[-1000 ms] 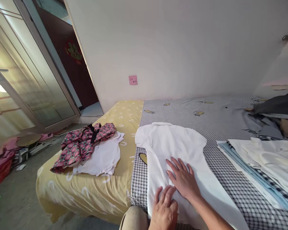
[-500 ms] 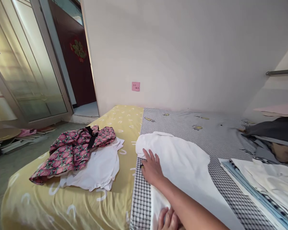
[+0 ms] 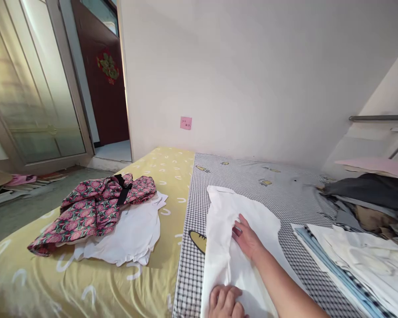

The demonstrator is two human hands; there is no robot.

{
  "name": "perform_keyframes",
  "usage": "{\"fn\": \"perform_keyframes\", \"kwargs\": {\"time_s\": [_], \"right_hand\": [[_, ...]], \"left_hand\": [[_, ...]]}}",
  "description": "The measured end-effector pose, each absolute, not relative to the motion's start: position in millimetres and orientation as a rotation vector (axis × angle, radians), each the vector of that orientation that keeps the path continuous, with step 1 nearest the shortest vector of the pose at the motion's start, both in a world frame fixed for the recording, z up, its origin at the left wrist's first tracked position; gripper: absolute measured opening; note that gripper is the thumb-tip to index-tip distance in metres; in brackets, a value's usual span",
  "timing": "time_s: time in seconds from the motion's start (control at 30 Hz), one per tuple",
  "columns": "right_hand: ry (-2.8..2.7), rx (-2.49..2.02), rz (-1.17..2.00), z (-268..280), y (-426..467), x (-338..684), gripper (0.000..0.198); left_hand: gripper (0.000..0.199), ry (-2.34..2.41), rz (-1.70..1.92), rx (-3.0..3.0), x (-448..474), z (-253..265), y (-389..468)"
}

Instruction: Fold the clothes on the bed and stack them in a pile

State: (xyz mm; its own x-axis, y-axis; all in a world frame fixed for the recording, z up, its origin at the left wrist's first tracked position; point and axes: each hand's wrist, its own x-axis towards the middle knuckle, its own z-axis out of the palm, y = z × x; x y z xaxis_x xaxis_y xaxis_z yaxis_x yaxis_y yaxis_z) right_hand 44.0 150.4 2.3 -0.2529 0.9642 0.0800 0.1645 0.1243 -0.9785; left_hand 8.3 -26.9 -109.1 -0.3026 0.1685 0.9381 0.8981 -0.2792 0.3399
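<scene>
A white shirt (image 3: 252, 210) lies spread on the checked half of the bed, its left part folded inward in a long strip. My right hand (image 3: 248, 238) reaches in from the lower right and rests at the gathered edge of that strip, fingers loosely apart. Near the bottom of the view, my left hand (image 3: 227, 302) presses down on the shirt's lower part with curled fingers, and the cloth is bunched just above them. The fingertips of the left hand are hidden against the fabric.
On the yellow sheet (image 3: 172, 163) at left lie a pink floral garment (image 3: 86, 207) and a white garment (image 3: 132, 238) partly under it. A stack of folded clothes (image 3: 361, 251) stands at right, with dark clothes (image 3: 368, 190) behind. A wall closes off the far side.
The shirt's left part has been turned inward to the right, baring checked sheet. My right hand has moved right with it, and my left hand now shows more at the bottom.
</scene>
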Motion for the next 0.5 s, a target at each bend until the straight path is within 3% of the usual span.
{"fn": "perform_keyframes", "kwargs": {"time_s": [0.17, 0.33, 0.5], "right_hand": [[-0.977, -0.93, 1.693, -13.6, 113.4, 82.3, 0.046], [-0.936, -0.862, 1.729, -19.4, 72.0, 105.6, 0.044], [-1.029, -0.903, 1.677, -19.1, 48.7, 109.8, 0.045]], "left_hand": [[0.018, -1.291, -1.532, -1.601, -1.1, -103.9, -44.4], [0.041, -1.268, -1.579, -1.954, -0.6, -102.4, -83.1], [0.031, -1.868, -1.751, -1.746, -24.2, -87.5, -126.0]]}}
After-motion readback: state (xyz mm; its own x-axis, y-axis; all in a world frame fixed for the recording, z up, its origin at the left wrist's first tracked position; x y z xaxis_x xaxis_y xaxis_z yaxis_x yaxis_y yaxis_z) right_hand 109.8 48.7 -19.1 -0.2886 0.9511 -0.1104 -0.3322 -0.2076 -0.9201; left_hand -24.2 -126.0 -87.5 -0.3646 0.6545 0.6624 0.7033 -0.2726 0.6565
